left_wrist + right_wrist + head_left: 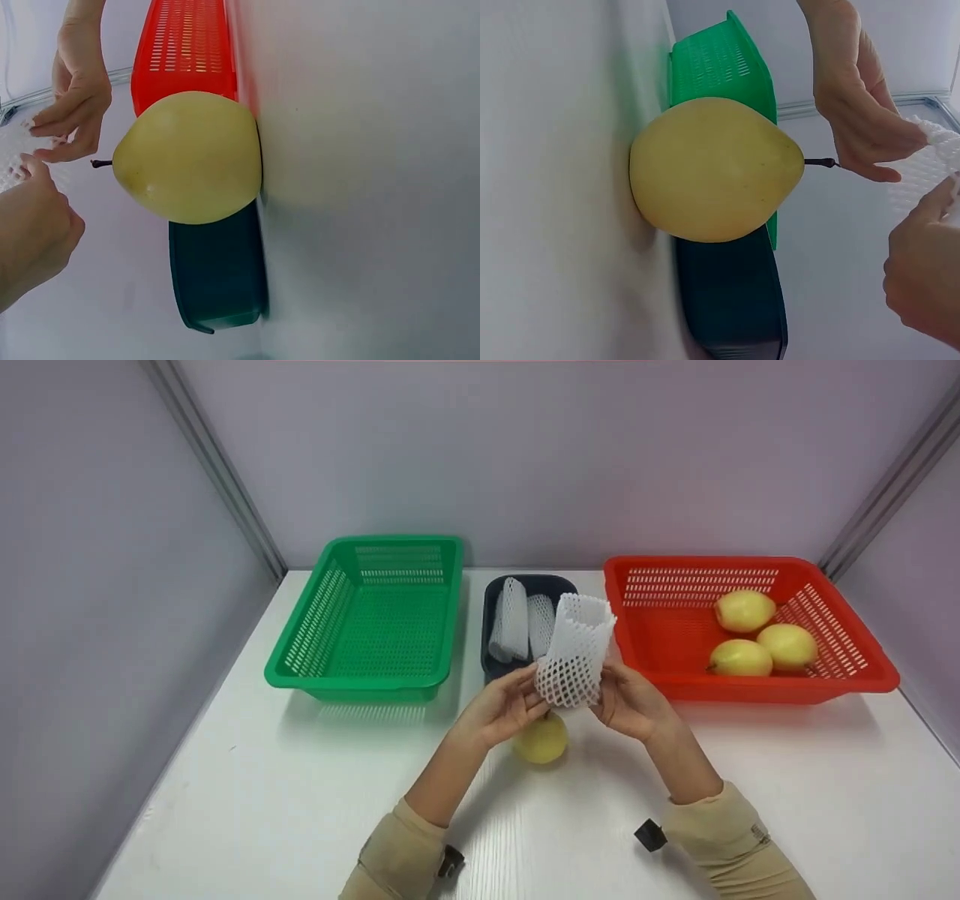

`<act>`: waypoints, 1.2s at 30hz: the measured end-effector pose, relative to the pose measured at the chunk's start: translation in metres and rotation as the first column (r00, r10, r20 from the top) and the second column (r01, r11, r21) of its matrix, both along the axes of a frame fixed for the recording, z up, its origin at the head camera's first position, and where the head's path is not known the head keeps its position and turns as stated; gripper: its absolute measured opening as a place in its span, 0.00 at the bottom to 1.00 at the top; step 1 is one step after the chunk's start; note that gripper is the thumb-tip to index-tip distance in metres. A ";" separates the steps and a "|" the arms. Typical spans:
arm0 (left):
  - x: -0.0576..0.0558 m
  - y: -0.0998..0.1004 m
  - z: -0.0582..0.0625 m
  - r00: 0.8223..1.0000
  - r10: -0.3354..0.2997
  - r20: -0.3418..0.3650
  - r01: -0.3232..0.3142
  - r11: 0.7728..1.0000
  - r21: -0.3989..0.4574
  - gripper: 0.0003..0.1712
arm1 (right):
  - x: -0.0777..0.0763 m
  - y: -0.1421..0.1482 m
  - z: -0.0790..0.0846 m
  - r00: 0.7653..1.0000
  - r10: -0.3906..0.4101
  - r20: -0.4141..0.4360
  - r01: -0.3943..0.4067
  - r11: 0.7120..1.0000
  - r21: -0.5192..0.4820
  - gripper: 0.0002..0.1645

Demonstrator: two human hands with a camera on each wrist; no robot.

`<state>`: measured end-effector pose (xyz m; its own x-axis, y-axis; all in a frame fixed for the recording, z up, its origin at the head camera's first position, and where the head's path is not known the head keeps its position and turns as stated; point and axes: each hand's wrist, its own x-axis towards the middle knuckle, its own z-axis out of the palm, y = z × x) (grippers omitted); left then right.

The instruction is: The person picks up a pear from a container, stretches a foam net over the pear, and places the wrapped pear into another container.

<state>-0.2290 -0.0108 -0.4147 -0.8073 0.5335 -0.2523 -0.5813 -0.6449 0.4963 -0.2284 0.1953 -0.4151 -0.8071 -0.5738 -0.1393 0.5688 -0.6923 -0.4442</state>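
A white foam net sleeve [574,654] is held up over the table in both hands, its mouth upward and spread. My left hand [501,711] pinches its lower left side, while the fingers of my right hand [631,701] grip the lower right side. Below the sleeve a yellow pear [541,740] stands on the table with its stem up, touched by neither hand. Both wrist views show this pear [187,157] large and near, with the hands and part of the sleeve [937,154] beyond the stem end.
At the left back stands a green basket [360,682]. A dark tray [491,667] in the middle holds several folded foam sleeves [514,619]. The red basket [750,688] at the right contains three pears [745,610]. Walls border the white table [247,810].
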 end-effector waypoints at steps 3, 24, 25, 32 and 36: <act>0.000 -0.003 -0.002 0.999 -0.013 -0.036 0.011 0.998 -0.058 0.11 | 0.001 0.001 0.000 1.000 0.007 -0.026 -0.006 0.999 0.049 0.19; -0.005 -0.029 -0.028 0.985 -0.119 -0.128 0.028 0.830 -0.557 0.06 | 0.001 -0.008 -0.023 0.996 0.080 -0.041 -0.047 0.852 0.521 0.10; -0.006 -0.029 -0.030 0.984 -0.129 -0.125 0.034 0.819 -0.572 0.05 | 0.001 -0.008 -0.025 0.997 0.074 -0.032 -0.046 0.845 0.533 0.10; -0.008 -0.031 -0.040 0.981 -0.163 -0.108 0.057 0.767 -0.640 0.02 | -0.003 -0.011 -0.036 0.995 0.093 -0.046 -0.046 0.796 0.604 0.10; -0.009 -0.032 -0.043 0.980 -0.168 -0.109 0.046 0.719 -0.694 0.03 | -0.007 -0.011 -0.042 0.983 0.126 -0.132 0.005 0.706 0.709 0.09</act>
